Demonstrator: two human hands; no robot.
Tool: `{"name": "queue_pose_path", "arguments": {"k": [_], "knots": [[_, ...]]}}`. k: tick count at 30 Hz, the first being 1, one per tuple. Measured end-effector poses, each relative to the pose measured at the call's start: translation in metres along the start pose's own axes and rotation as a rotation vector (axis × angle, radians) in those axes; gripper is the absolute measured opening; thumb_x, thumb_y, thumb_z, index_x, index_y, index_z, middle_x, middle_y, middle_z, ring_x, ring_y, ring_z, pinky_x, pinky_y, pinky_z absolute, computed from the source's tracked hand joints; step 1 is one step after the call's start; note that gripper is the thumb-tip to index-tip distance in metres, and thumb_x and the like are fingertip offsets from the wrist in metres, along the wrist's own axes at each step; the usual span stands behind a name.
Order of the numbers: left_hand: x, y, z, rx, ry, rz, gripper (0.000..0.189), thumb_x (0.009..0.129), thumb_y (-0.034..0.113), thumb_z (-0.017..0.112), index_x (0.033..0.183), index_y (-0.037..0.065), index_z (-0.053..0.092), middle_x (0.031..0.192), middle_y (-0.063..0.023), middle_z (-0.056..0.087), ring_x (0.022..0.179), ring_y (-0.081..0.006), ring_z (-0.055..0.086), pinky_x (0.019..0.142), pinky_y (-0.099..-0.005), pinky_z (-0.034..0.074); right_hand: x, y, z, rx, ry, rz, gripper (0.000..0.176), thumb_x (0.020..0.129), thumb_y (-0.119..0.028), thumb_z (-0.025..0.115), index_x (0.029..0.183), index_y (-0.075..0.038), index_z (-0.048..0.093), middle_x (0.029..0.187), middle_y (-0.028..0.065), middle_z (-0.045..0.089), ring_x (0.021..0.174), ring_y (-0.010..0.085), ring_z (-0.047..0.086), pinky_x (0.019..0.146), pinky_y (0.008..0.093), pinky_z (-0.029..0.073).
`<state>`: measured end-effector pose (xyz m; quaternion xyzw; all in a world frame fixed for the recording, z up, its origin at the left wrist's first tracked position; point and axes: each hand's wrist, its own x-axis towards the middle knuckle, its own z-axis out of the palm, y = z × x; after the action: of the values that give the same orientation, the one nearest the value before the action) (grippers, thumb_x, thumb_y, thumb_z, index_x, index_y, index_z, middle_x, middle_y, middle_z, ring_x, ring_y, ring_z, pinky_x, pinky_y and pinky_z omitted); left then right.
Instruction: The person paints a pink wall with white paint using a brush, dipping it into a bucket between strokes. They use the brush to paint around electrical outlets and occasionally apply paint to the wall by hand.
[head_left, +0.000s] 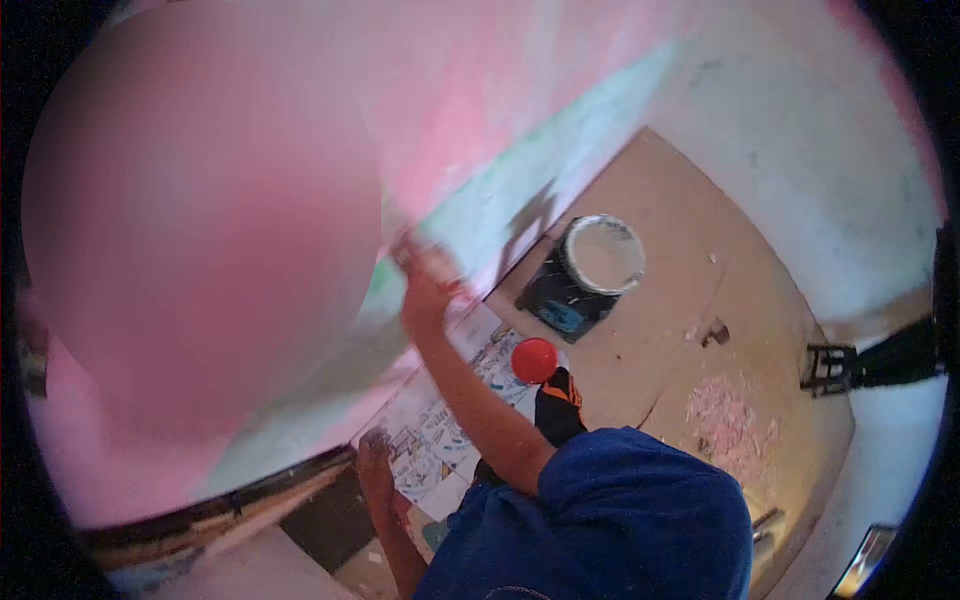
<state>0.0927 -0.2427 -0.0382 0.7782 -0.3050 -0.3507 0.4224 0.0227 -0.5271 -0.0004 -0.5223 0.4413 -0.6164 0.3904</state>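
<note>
My right hand (428,285) is raised against the pink and pale-green wall (560,130). Its fingers are closed around something smeared by motion, with reddish and whitish parts, whose kind I cannot make out. Lower down, near the foot of the wall, my left hand (374,455) is small and blurred, so its fingers do not show clearly. Between my arms lies a white printed sheet (435,455). A round red lid or tub (535,360) sits beside my right forearm, close to a black and orange item (560,400).
A dark bucket (570,300) with a paint-crusted pale rim stands by the wall on the brown floor (690,250). Pinkish scraps (730,420) lie scattered to the right. A black frame-like object (830,368) is at the far right. Heavy blur covers the upper left.
</note>
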Motion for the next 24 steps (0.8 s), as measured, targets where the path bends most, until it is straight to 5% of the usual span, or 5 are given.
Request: {"name": "queue_pose_path", "arguments": {"k": [4, 6, 9, 14, 24], "knots": [[0.025, 0.034, 0.029, -0.103, -0.130, 0.011, 0.029, 0.088, 0.022, 0.049, 0.111, 0.004, 0.049, 0.108, -0.0085, 0.054, 0.097, -0.0184, 0.054, 0.079, -0.0331, 0.044, -0.049, 0.111, -0.018, 0.083, 0.259, 0.988, 0.022, 0.074, -0.015, 0.064, 0.086, 0.001, 0.054, 0.076, 0.0073, 0.058, 0.073, 0.0197, 0.057, 0.068, 0.0372, 0.051], [0.034, 0.042, 0.044, -0.127, -0.203, 0.056, 0.029, 0.088, 0.023, 0.049, 0.110, 0.004, 0.050, 0.108, -0.0084, 0.054, 0.097, -0.0185, 0.054, 0.080, -0.0330, 0.044, -0.078, 0.206, -0.058, 0.348, 0.340, 0.829, 0.021, 0.069, -0.012, 0.066, 0.080, 0.000, 0.054, 0.071, 0.0063, 0.057, 0.061, 0.0192, 0.057, 0.058, 0.0367, 0.052], [0.044, 0.072, 0.073, -0.087, -0.213, 0.092, 0.025, 0.088, 0.017, 0.050, 0.107, 0.001, 0.050, 0.102, -0.0087, 0.057, 0.093, -0.0171, 0.054, 0.080, -0.0287, 0.042, -0.034, 0.166, -0.176, 0.080, 0.111, 0.628, 0.007, 0.073, -0.004, 0.062, 0.079, -0.003, 0.059, 0.067, 0.0028, 0.058, 0.056, 0.0128, 0.055, 0.048, 0.0261, 0.046], [0.071, 0.077, 0.149, 0.003, -0.348, 0.113, 0.026, 0.085, 0.015, 0.053, 0.105, -0.002, 0.052, 0.099, -0.0146, 0.059, 0.092, -0.0194, 0.056, 0.080, -0.0290, 0.043, 0.046, 0.181, -0.337, 0.057, 0.300, 0.498, 0.007, 0.073, -0.005, 0.061, 0.080, -0.004, 0.062, 0.071, 0.0019, 0.061, 0.061, 0.0095, 0.056, 0.051, 0.0220, 0.044], [0.091, 0.107, 0.365, 0.209, -0.697, 0.347, 0.027, 0.083, 0.011, 0.055, 0.108, 0.001, 0.052, 0.113, -0.0176, 0.050, 0.097, -0.0271, 0.055, 0.082, -0.0327, 0.045, 0.184, 0.257, -0.411, -0.628, -0.171, 0.399, 0.019, 0.073, -0.023, 0.065, 0.082, -0.006, 0.064, 0.075, 0.0081, 0.065, 0.069, 0.0167, 0.061, 0.063, 0.0311, 0.048]]}}
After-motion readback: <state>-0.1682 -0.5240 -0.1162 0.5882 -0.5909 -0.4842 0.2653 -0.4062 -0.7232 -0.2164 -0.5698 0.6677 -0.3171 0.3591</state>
